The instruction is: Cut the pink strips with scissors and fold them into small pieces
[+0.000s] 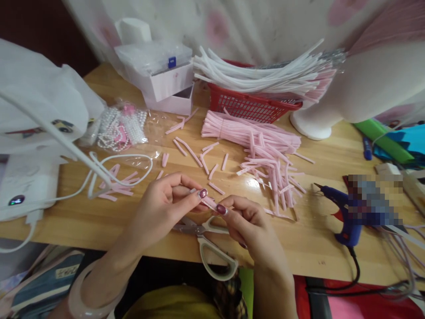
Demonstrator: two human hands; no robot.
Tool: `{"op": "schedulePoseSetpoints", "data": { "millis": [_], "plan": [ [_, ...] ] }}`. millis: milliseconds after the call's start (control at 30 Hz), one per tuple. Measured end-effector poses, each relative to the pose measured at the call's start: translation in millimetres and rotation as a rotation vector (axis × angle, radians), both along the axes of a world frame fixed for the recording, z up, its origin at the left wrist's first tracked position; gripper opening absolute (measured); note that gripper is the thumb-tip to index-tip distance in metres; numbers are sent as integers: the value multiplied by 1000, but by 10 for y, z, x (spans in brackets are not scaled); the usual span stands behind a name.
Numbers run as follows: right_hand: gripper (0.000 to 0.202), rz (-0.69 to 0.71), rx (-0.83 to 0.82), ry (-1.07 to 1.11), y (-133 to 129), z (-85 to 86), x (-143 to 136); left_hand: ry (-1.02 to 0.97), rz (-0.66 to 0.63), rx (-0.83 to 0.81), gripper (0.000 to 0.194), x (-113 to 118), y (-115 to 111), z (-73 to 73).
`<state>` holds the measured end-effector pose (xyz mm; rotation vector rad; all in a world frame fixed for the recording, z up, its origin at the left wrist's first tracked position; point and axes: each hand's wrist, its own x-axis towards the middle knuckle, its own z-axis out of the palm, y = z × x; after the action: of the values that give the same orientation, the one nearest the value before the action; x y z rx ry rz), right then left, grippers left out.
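Note:
Between my two hands is a short pink fuzzy strip (209,203), pinched at both ends. My left hand (172,199) grips its left end between thumb and fingers. The right end is pinched by my right hand (244,219), its other fingers curled. Scissors with cream handles (217,259) lie partly under my hands at the table's front edge. Short cut pink pieces (189,150) are scattered behind my hands, and a tangled heap of pink pieces (277,177) sits to the right. A tied bundle of long pink strips (232,128) lies farther back.
A red basket (245,104) holds white and pink stems. Blue glue gun (345,208) and its cable are at the right. White boxes (172,84) and bagged pearl beads (122,126) stand back left, near a looped white cable (122,156). A white stand (312,126) is behind right.

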<state>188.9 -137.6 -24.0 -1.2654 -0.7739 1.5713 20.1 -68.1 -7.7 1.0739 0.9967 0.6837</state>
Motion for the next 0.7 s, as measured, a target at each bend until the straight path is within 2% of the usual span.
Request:
{"op": "schedulePoseSetpoints", "data": {
  "millis": [167, 300, 500, 700],
  "plan": [
    [27, -4, -26, 38, -13, -43, 13, -56, 74, 31, 16, 18, -48, -48],
    [23, -60, -3, 41, -36, -66, -5, -47, 140, 87, 16, 42, -107, -83],
    [25, -135, 35, -27, -47, -57, -23, -41, 183, 98, 19, 98, -183, -64],
    [26, -91, 49, -29, -47, -53, -3, -11, 197, 76, 17, 108, -229, -35]
  ]
}}
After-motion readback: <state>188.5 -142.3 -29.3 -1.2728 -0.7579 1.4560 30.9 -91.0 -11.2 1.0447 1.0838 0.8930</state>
